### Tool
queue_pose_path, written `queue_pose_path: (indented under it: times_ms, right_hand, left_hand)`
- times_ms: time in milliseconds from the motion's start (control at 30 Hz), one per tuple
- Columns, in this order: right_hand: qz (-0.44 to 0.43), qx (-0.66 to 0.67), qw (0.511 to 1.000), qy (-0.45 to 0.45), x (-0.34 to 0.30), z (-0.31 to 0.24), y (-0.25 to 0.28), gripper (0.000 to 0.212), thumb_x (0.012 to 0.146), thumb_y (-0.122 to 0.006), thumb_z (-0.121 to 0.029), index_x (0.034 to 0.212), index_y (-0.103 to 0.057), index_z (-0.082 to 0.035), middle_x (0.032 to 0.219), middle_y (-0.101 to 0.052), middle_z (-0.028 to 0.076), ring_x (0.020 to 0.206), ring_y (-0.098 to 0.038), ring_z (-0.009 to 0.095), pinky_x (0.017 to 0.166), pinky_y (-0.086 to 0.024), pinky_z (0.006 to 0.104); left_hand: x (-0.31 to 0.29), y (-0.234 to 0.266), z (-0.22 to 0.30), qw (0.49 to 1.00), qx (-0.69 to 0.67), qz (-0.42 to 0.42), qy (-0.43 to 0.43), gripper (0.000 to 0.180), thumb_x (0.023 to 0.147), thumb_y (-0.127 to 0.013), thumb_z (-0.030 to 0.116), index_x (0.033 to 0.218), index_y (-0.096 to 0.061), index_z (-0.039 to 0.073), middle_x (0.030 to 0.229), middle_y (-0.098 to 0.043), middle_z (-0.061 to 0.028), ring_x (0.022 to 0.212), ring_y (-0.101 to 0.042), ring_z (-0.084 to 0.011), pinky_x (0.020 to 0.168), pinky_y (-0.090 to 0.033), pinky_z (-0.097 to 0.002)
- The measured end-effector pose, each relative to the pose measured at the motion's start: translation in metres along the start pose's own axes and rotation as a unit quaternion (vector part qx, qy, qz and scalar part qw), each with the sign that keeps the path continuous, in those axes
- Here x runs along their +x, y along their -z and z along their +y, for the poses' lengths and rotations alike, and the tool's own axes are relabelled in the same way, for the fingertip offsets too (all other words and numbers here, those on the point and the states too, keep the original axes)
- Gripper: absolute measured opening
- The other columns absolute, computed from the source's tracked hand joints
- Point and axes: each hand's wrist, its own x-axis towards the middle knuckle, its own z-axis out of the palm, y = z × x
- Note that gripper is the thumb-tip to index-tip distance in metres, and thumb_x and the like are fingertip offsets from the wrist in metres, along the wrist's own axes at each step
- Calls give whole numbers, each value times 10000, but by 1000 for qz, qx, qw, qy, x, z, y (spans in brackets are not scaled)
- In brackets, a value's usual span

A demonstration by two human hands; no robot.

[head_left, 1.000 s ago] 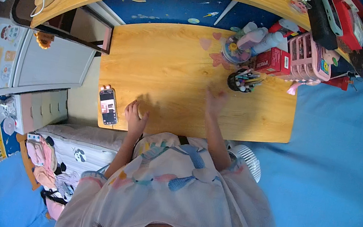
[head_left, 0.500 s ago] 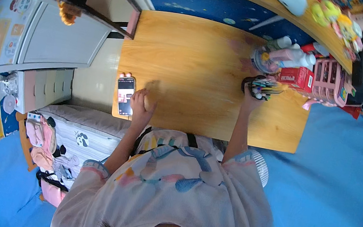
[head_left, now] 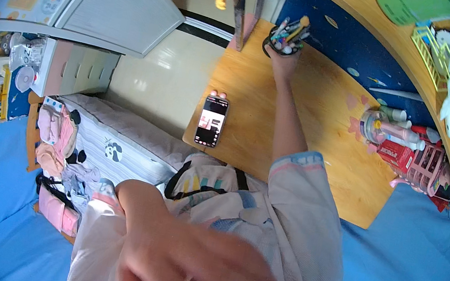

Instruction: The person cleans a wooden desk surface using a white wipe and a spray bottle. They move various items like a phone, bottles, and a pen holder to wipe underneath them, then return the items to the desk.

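At the far-left corner of the wooden table (head_left: 255, 107), my right hand (head_left: 282, 63) grips a dark round pen holder (head_left: 268, 46). Several pens and a brush-like stick with a tan tip stand in it. My left hand (head_left: 197, 262) is raised close in front of my chest, large and smeared by motion. Its fingertips are hard to make out, and I see nothing held in it. A phone (head_left: 212, 121) with a lit screen lies at the table's left edge, touched by neither hand.
To the right on the table stand a clear container with bottles (head_left: 386, 131), a red box (head_left: 396, 154) and a pink basket (head_left: 426, 168). A wooden shelf (head_left: 410, 44) overhangs the back. A dark upright post (head_left: 239, 7) rises beside the far-left corner. Clothes (head_left: 60, 138) lie at the left.
My right hand has carried the pen holder from the table's right side to its far-left corner. My left hand has left the phone and come up toward me. The view has turned.
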Motion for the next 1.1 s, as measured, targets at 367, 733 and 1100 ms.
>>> queue_pose_path:
  times_ms: [367,733,1100]
  right_hand:
    - [-19,-198,980,12,55,56,-46,1078,539,-892,-437,1336,-340,33,1289,-472,259,1214,-436,419,1010,-371,498]
    - [-96,-102,989,-56,48,45,-22,943,567,-881,-165,1346,-364,-43,1128,-594,189,985,-616,318,876,-501,419]
    - [113,199,964,-138,-108,191,300,217,766,-678,21,946,-593,-65,878,-619,44,814,-603,172,682,-498,283]
  left_hand:
    - [-5,2,13,985,39,49,-161,402,989,-414,337,1279,-585,117,1268,-571,-177,1115,-543,-308,917,-422,-395]
    - [-5,-19,-3,994,-97,-31,-36,129,957,-461,237,1045,-509,155,1118,-516,-231,1102,-505,-463,842,-479,-653]
    - [22,-64,-63,987,-154,-44,4,235,925,-498,299,966,-560,76,1097,-549,-238,1062,-529,-470,832,-463,-606]
